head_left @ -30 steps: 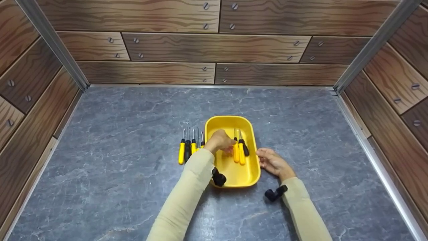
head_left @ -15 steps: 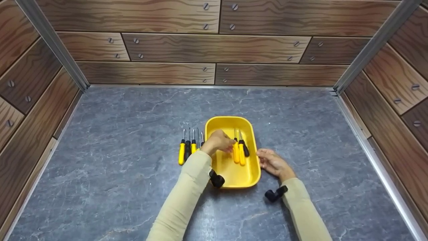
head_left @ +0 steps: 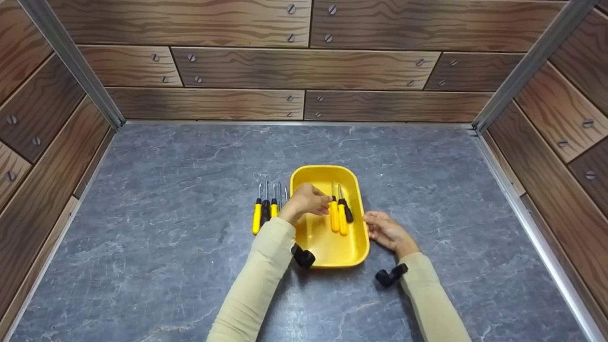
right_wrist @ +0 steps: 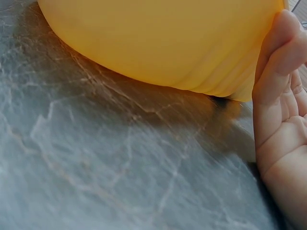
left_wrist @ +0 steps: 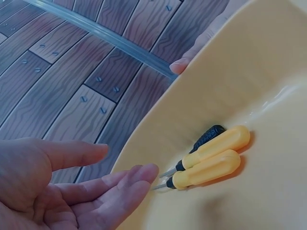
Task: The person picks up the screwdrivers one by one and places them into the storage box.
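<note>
My left hand hovers over the yellow bin, its thumb apart from the fingers and nothing held, as the left wrist view shows. Beside its fingertips, inside the bin, lie two yellow-handled screwdrivers and a black-handled screwdriver, shafts pointing away from me. The right hand touches the bin's right side from outside with its fingertips. In the right wrist view that hand stands against the outer wall, its fingers not wrapped round it.
Left of the bin several screwdrivers lie in a row, among them a yellow-handled one and a black-handled one; the left forearm partly covers the row. Wood-patterned walls enclose the grey marbled surface at the back and sides.
My left hand has drawn slightly leftward, away from the screwdrivers in the bin, and its forearm has shifted left too. The right hand keeps its place at the bin's side.
</note>
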The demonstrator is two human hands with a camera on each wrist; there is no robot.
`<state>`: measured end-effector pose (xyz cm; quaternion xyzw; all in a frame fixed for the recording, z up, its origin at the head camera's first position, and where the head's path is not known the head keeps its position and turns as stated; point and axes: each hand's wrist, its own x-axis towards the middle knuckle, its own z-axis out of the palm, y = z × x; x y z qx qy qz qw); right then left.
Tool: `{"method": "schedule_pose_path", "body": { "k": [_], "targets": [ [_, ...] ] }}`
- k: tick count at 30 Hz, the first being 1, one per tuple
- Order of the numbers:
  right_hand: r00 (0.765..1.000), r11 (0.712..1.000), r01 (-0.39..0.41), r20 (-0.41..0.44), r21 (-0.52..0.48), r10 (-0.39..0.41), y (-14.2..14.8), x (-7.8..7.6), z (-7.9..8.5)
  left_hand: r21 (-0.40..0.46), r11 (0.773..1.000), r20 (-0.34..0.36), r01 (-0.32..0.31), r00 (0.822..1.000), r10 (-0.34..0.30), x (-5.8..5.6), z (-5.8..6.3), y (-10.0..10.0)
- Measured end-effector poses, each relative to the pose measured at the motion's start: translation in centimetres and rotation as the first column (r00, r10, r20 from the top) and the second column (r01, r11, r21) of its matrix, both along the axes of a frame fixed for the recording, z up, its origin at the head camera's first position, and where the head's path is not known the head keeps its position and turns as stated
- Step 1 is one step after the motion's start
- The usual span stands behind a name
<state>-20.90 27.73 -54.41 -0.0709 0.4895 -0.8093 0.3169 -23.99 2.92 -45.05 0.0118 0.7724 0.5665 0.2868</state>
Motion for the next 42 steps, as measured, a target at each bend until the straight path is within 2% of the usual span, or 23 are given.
{"method": "schedule_pose_path", "body": {
  "k": [9, 13, 20, 26, 42],
  "targets": [
    [0.999, 0.998, 0.047, 0.017, 0.049, -0.047, 0.1, -0.1, -0.4, 0.005, 1.0, -0.059, -0.007, 0.998, 0.007, 0.3, 0.1, -0.8],
    [0.999, 0.997, 0.05, 0.006, 0.059, -0.05, 0.1, -0.2, -0.6, 0.013, 1.0, -0.057, -0.017, 0.998, 0.018, 0.3, 0.3, -1.3],
    [0.999, 0.999, 0.029, 0.02, 0.046, -0.03, -0.2, 0.2, 0.7, 0.019, 1.0, -0.066, -0.013, 0.998, 0.014, 0.2, 0.4, -2.0],
    [0.999, 0.999, 0.041, 0.034, 0.026, -0.042, -0.1, 0.1, 0.2, 0.021, 0.999, -0.071, -0.043, 0.996, 0.045, 0.4, 0.7, -2.4],
    [0.999, 0.998, 0.028, 0.016, 0.059, -0.029, -0.3, 0.2, 0.7, 0.059, 0.994, -0.083, -0.088, 0.992, 0.093, 0.8, 0.2, -4.3]
  ]
}}
